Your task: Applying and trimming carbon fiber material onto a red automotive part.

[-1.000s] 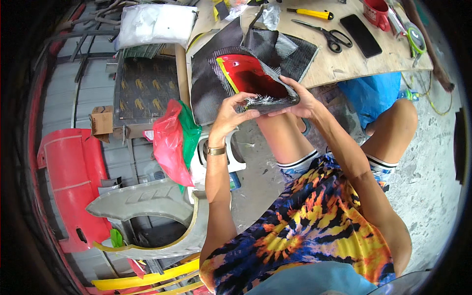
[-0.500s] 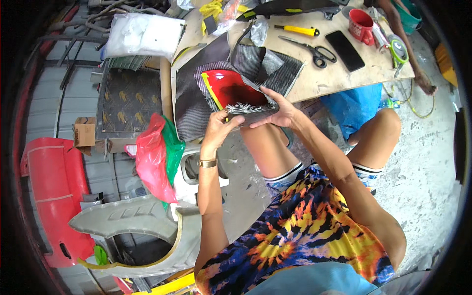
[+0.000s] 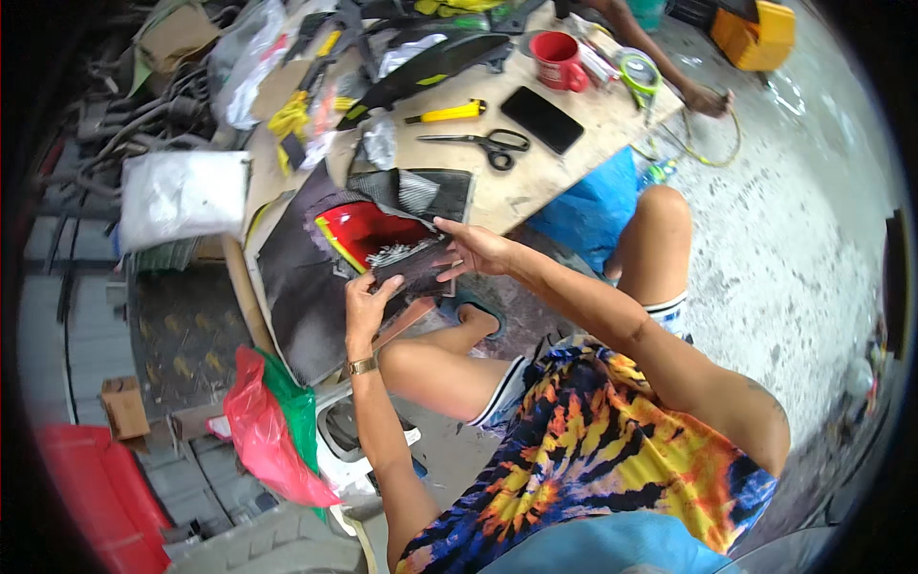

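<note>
A glossy red curved part [image 3: 368,226] with a yellow-taped edge sits among black woven carbon-fibre cloth [image 3: 304,292] at the table's near edge. A dark flap of cloth [image 3: 421,271] with a frayed, whitish edge covers its near side. My left hand [image 3: 365,308] is closed on the near left corner of this flap, thumb on top. At the flap's right end is my right hand [image 3: 480,251], its fingers stretched apart and slightly blurred. One fingertip lies by the red part's rim; the others lie against the dark cloth. The undersides of both hands are hidden.
On the wooden table [image 3: 469,206] lie scissors [image 3: 492,145], a yellow cutter knife [image 3: 448,112], a black phone [image 3: 542,119] and a red mug [image 3: 558,61]. A blue bag [image 3: 591,210] hangs near my knee. Another person's leg [image 3: 660,59] reaches in at far right.
The view has swung, shifting the table and hands leftward in the picture. My right hand's fingers have spread apart from their hold on the red part's side. My left hand keeps its grip.
</note>
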